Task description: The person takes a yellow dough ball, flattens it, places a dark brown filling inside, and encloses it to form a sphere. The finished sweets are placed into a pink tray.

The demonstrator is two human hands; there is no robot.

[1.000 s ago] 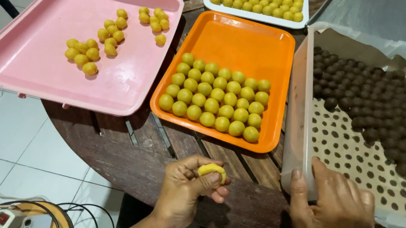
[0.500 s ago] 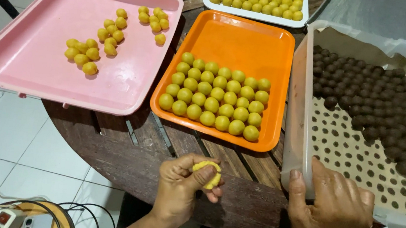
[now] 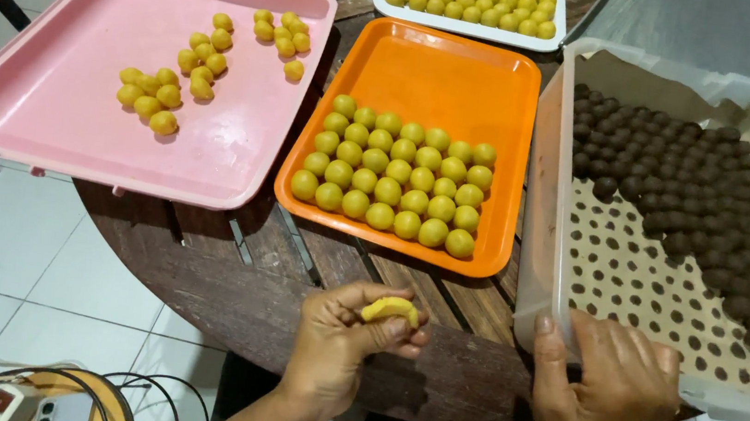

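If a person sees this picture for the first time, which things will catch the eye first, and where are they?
First, the orange tray in the middle of the wooden table, with neat rows of yellow dough balls. To its right, a clear box holds many dark brown balls on spotted paper; to its left, a pink tray carries a few scattered yellow balls. In front, the left hand pinches a yellow dough piece, and the right hand rests at the box's edge.

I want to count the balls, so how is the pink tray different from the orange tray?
The pink tray holds a few yellow balls in loose clumps; the orange tray holds many more, packed in neat rows. The pink tray is mostly bare; the orange tray is about half covered. Both sit flat on the wooden table.
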